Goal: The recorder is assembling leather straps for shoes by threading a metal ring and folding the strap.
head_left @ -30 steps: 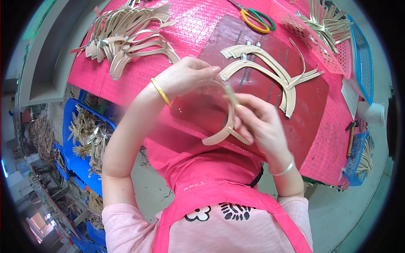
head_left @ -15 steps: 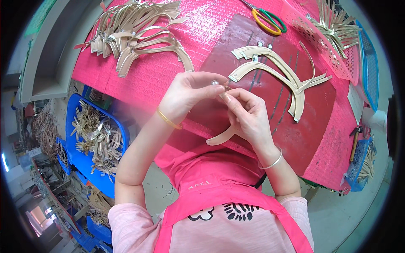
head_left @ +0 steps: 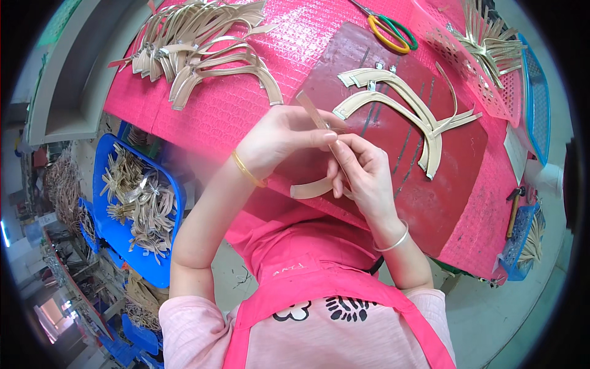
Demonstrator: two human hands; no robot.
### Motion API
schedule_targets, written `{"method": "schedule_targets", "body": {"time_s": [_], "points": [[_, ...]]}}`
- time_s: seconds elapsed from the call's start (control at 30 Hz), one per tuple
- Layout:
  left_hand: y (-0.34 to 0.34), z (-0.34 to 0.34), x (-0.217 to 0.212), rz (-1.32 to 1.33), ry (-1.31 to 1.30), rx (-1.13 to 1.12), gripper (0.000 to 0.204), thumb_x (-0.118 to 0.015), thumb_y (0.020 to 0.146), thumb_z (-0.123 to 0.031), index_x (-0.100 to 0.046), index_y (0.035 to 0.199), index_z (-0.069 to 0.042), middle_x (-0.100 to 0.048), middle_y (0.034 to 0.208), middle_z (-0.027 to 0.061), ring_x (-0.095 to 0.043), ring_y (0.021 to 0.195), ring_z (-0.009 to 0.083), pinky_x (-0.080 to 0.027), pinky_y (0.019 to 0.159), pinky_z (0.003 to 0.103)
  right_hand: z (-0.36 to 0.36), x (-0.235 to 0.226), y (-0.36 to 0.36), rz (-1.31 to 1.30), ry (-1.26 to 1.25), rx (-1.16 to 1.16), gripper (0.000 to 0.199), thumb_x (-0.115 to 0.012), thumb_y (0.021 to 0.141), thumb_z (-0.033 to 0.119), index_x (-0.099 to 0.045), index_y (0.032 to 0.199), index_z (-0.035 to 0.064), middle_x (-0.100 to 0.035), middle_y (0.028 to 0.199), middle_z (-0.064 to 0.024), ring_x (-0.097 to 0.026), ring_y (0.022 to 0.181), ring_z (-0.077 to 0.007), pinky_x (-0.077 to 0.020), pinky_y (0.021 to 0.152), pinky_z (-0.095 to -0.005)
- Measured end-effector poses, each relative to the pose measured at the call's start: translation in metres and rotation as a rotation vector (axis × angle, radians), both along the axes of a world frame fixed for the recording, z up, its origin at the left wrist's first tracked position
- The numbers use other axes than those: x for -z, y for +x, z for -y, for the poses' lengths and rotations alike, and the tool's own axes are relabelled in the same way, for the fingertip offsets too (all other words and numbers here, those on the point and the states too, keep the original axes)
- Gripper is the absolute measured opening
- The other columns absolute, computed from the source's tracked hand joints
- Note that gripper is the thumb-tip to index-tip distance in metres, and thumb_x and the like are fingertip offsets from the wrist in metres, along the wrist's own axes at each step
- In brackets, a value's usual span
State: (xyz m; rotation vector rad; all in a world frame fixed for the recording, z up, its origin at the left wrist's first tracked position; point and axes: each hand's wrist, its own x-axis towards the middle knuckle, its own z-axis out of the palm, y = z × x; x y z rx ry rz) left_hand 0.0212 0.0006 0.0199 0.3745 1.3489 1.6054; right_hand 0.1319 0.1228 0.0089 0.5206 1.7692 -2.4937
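My left hand [head_left: 279, 138] and right hand [head_left: 362, 169] meet over the near edge of the dark red mat [head_left: 458, 160]. Both sets of fingers are closed, pinched together on one curved tan strip [head_left: 310, 187]; one end sticks up past my left fingertips, the other curls below my right hand. Just beyond, on the mat, lie joined curved strips [head_left: 399, 104]. Far left, a pile of curved strips [head_left: 203, 46] rests on the pink table cover [head_left: 246, 104]. Scissors [head_left: 387, 27] lie at the far edge. A blue tray [head_left: 132, 203] of pieces stands low on my left.
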Motion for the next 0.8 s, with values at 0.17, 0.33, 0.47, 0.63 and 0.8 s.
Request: {"method": "schedule_targets", "body": {"time_s": [0.17,0.33,0.47,0.63,0.8], "points": [[0.038,0.018,-0.033,-1.504,-0.313,-0.424,0.016,-0.06,0.074,-0.007,-0.059,0.087,0.003,-0.057,0.07,0.0099,-0.055,0.061,0.0216,-0.044,0.061,0.026,0.002,-0.011,0.003,0.001,-0.11,0.134,0.022,-0.044,0.088,0.015,-0.055,0.089,-0.0029,-0.051,0.059,-0.0024,-0.046,0.043,-0.0066,-0.0359,0.04,-0.0172],[0.054,-0.009,-0.005,-0.468,-0.039,-0.345,0.02,-0.052,0.083,-0.016,-0.058,0.081,0.003,-0.057,0.06,0.0053,-0.052,0.051,0.0094,-0.038,0.044,0.024,0.008,-0.013,0.007,-0.312,0.847,0.126,0.025,-0.05,0.078,0.0,-0.054,0.103,-0.0011,-0.048,0.066,-0.0102,-0.049,0.058,-0.0163,-0.0392,0.053,-0.0268],[0.055,-0.01,-0.002,0.06,0.122,-0.336,0.021,-0.049,0.085,-0.014,-0.057,0.093,0.004,-0.058,0.067,0.0067,-0.053,0.054,0.0077,-0.037,0.041,0.018,-0.009,-0.029,0.016,-0.381,0.807,0.233,0.03,-0.053,0.076,-0.002,-0.055,0.106,0.0019,-0.049,0.065,-0.0067,-0.047,0.054,-0.0131,-0.0399,0.052,-0.025],[0.053,-0.009,-0.006,-0.009,0.017,-0.102,0.025,-0.048,0.085,-0.013,-0.052,0.103,0.005,-0.059,0.075,0.0113,-0.057,0.061,0.0127,-0.045,0.048,0.022,-0.036,-0.041,-0.003,-0.498,0.695,0.121,0.023,-0.058,0.068,-0.006,-0.06,0.09,0.0011,-0.053,0.07,-0.0077,-0.054,0.061,-0.0149,-0.0411,0.052,-0.0229],[0.057,-0.009,-0.012,0.177,0.119,-0.293,0.028,-0.045,0.086,-0.018,-0.055,0.1,0.005,-0.06,0.082,0.0109,-0.059,0.078,0.017,-0.047,0.07,0.027,-0.039,-0.007,0.016,-0.992,1.293,-0.03,0.025,-0.065,0.056,0.008,-0.06,0.081,0.0074,-0.057,0.077,-0.0037,-0.056,0.063,-0.0162,-0.0438,0.054,-0.0292]]}}
